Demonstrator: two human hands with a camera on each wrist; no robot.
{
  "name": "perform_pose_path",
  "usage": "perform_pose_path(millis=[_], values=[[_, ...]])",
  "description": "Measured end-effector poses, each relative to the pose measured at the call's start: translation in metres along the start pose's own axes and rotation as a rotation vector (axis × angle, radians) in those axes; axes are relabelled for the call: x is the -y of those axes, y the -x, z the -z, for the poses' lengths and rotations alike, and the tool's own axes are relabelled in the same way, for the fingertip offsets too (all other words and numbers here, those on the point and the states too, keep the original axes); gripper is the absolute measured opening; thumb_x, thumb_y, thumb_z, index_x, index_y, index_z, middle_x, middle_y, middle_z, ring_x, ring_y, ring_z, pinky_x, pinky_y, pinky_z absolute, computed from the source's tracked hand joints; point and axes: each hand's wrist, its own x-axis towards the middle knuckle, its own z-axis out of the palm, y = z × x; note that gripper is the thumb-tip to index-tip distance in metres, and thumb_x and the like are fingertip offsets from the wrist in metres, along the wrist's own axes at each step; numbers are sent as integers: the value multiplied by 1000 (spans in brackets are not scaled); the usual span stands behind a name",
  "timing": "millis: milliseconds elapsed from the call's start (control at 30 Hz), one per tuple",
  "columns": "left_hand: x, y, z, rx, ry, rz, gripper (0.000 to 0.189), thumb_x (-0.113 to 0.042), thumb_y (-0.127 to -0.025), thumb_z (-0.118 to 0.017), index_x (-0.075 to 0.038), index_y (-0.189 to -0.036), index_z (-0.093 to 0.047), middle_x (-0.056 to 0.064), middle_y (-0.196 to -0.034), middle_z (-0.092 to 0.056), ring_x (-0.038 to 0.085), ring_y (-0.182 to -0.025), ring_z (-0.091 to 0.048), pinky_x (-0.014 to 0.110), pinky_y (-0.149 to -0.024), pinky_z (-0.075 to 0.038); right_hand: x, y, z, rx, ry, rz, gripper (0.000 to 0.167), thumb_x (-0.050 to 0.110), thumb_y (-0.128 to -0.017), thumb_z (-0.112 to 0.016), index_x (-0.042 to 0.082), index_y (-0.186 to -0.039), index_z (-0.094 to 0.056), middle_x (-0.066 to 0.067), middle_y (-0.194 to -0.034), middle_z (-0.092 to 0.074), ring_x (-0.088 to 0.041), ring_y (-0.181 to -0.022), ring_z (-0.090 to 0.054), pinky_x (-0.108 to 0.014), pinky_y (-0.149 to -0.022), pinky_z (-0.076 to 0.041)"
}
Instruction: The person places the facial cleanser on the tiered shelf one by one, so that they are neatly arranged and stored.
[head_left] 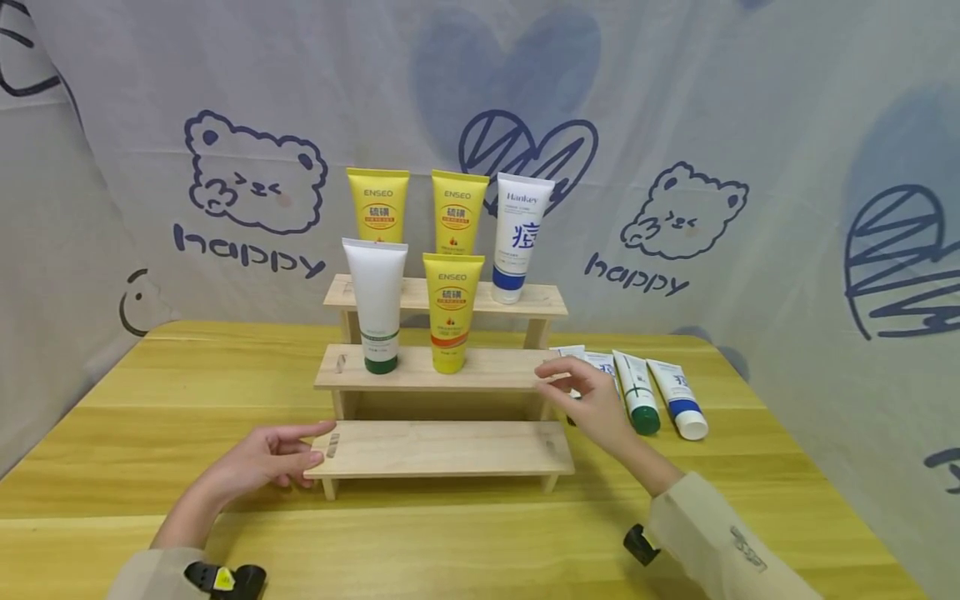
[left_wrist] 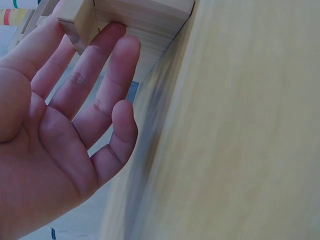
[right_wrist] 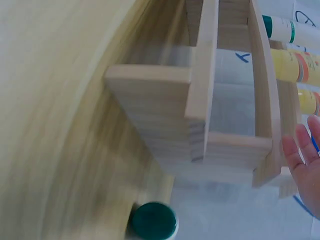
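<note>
A three-tier wooden display stand (head_left: 438, 450) is on the table. At the left end of its lowest board, my left hand (head_left: 262, 457) holds the corner between thumb and index finger; the other fingers (left_wrist: 127, 55) reach by the underside. My right hand (head_left: 588, 396) is at the right end of the middle board, holding nothing, fingers (right_wrist: 292, 150) loosely extended near the wood. A white tube with a green cap (head_left: 377, 300) and a yellow tube (head_left: 452, 312) stand upright on the middle board. Two yellow tubes (head_left: 378, 204) and a white tube with a blue band (head_left: 519, 233) stand on the top one.
Right of the stand, several white tubes lie on the table (head_left: 420, 550), among them a green-capped one (head_left: 639, 392) and a blue-banded one (head_left: 678, 400). My right hand partly hides others. A printed cloth (head_left: 375, 75) hangs behind.
</note>
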Motion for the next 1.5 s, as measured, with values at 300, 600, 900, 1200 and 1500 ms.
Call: perform_pose_path(millis=[300,600,900,1200,1500], values=[[1,0,1,4,0,-1,56,-18,-89,-56,3,-134,-32,12,-96,-63,26,-73,-62,30,-58,-47,-19,17,17,-45,11,31,15,-13,-78,-59,-10,-92,-60,-24,-88,-58,-18,-80,-59,-23,-65,-49],[1,-1,1,5,-7,-4,56,-18,-89,-57,3,-134,-32,13,-97,-63,27,-74,-62,31,-59,-47,-28,34,30,-94,34,-12,16,-20,-74,-59,-11,-87,-59,-17,-86,-60,-11,-79,-56,-21,-64,-47],[2,0,1,9,-4,-11,55,-17,-89,-56,3,-134,-31,12,-95,-63,26,-73,-63,31,-58,-47,-58,56,58,-110,94,-62,8,-5,-80,-62,-5,-88,-62,-16,-85,-62,-11,-69,-59,-20,-58,-48],[0,0,0,9,-1,-8,55,-17,-89,-56,3,-134,-32,11,-95,-63,25,-73,-62,30,-58,-47,-82,67,95,-249,141,-198,4,-4,-79,-64,-6,-82,-63,-5,-76,-63,-2,-68,-55,-12,-57,-43],[1,0,1,10,-5,-6,54,-17,-90,-55,3,-134,-32,11,-96,-63,25,-73,-62,31,-58,-47,-162,89,144,-294,363,-259,10,22,-80,-68,14,-85,-66,3,-80,-64,-5,-70,-57,-11,-59,-44]])
